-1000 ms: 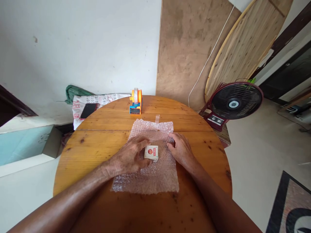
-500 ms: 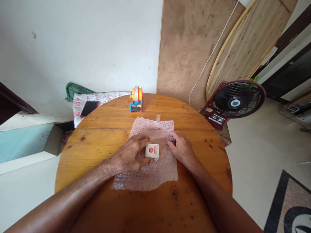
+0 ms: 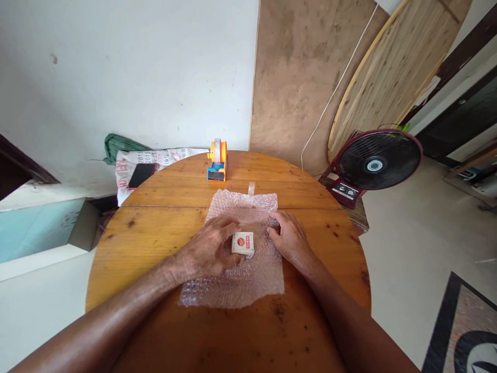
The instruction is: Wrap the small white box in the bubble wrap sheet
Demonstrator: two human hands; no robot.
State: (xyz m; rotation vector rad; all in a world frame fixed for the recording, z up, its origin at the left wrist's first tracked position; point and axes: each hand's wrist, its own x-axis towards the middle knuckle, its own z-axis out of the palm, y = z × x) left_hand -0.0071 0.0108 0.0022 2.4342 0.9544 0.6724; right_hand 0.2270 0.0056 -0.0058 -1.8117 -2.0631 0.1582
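A small white box with a red round label (image 3: 243, 244) lies on a sheet of bubble wrap (image 3: 236, 282) spread over a round wooden table (image 3: 155, 228). My left hand (image 3: 207, 248) is curled around the box's left side, fingers touching it. My right hand (image 3: 289, 238) rests flat on the bubble wrap just right of the box, fingers stretched out and pressing the sheet.
An orange and blue tape dispenser (image 3: 217, 161) stands at the table's far edge, with a short strip of tape (image 3: 251, 188) stuck near it. A dark phone (image 3: 140, 174) lies on printed paper at the left. A floor fan (image 3: 376, 161) stands to the right.
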